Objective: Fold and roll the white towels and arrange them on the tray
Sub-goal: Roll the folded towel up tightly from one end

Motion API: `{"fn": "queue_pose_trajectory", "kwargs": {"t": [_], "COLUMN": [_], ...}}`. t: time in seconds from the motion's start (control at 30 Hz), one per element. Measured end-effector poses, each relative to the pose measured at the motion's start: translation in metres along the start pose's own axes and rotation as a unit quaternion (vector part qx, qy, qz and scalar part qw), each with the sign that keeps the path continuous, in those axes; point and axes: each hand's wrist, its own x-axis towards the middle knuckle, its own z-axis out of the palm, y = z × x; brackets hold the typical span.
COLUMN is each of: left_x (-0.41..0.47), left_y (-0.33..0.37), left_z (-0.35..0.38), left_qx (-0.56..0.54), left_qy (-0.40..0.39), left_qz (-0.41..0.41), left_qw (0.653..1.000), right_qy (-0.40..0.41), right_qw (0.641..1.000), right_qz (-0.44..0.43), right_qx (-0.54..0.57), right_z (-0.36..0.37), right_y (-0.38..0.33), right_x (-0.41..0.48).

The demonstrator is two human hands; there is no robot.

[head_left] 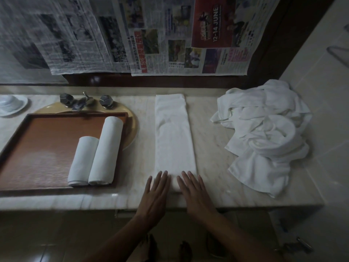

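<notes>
Left hand (156, 189), right hand (192, 190) press long folded towel (174, 138)

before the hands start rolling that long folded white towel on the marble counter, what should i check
1. Long folded white towel lies flat and straight on the pale marble counter: ok.
2. Left hand and right hand both rest with straight fingers on its near end: ok.
3. Near edge lined up evenly under the fingers: cannot tell, the hands cover it.
4. Heap of loose white towels lies apart from the folded one: ok.
5. Brown rectangular tray has bare space to the left of the two rolled white towels: ok.
</notes>
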Motion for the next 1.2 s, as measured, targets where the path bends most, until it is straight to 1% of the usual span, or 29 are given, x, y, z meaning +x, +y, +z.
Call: {"fn": "queue_pose_trajectory", "kwargs": {"t": [0.1,0.2,0.27,0.37,0.43,0.5,0.57,0.63,0.73,0.8,0.87,0.97,1.0,1.03,1.07,1.1,1.13,1.17,1.2], "left_x": [0.013,0.015,0.008,-0.009,-0.019,-0.025,-0.028,-0.026,-0.013,-0.007,-0.003,0.006,0.008,0.008,0.007,0.004,0.0,-0.003,-0.004], "left_y": [-0.018,-0.032,-0.033,-0.031,-0.032,-0.035,-0.039,-0.036,-0.028,-0.024,-0.023,-0.021,-0.017,-0.013,-0.009,-0.004,0.003,0.01,0.015], "left_z": [-0.005,-0.009,-0.013,-0.025,-0.032,-0.033,-0.03,-0.03,-0.039,-0.044,-0.047,-0.043,-0.043,-0.042,-0.038,-0.033,-0.028,-0.023,-0.018], "left_qx": [-0.008,-0.035,-0.074,-0.159,-0.209,-0.256,-0.295,-0.333,-0.374,-0.387,-0.397,-0.389,-0.374,-0.339,-0.281,-0.215,-0.161,-0.119,-0.088], "left_qy": [-0.023,-0.058,-0.063,-0.064,-0.066,-0.071,-0.075,-0.072,-0.08,-0.082,-0.081,-0.067,-0.051,-0.019,0.034,0.079,0.094,0.083,0.049], "left_qz": [0.035,0.053,0.059,0.053,0.027,-0.009,-0.04,-0.082,-0.164,-0.199,-0.229,-0.281,-0.299,-0.309,-0.292,-0.245,-0.183,-0.119,-0.061], "left_qw": [0.999,0.996,0.993,0.984,0.975,0.964,0.952,0.937,0.909,0.897,0.885,0.875,0.876,0.888,0.914,0.942,0.965,0.982,0.993], "right_qy": [0.008,0.01,0.01,-0.013,-0.046,-0.059,-0.063,-0.048,-0.007,0.044,0.103,0.152,0.145,0.128,0.111,0.094,0.077,0.065,0.056], "right_qw": [1.0,0.999,0.996,0.989,0.971,0.946,0.933,0.928,0.932,0.949,0.97,0.981,0.984,0.988,0.99,0.992,0.994,0.995,0.996], "right_qz": [-0.004,0.0,-0.001,0.007,0.053,0.107,0.127,0.133,0.153,0.151,0.108,0.035,0.029,0.028,0.025,0.022,0.02,0.017,0.013], "right_qx": [-0.007,0.049,0.094,0.146,0.229,0.302,0.329,0.344,0.33,0.274,0.193,0.112,0.097,0.086,0.078,0.076,0.075,0.072,0.067], "right_z": [-0.002,-0.006,-0.005,-0.014,-0.027,-0.039,-0.044,-0.043,-0.037,-0.033,-0.025,-0.006,-0.001,0.001,0.002,0.001,0.0,-0.001,-0.002], "right_y": [0.007,0.012,0.014,0.014,0.014,0.016,0.018,0.02,0.022,0.016,0.003,-0.013,-0.014,-0.015,-0.015,-0.014,-0.013,-0.01,-0.007], "right_x": [0.009,0.007,-0.002,-0.018,-0.027,-0.031,-0.029,-0.023,-0.014,-0.013,-0.017,-0.029,-0.032,-0.032,-0.03,-0.028,-0.025,-0.021,-0.017]}}
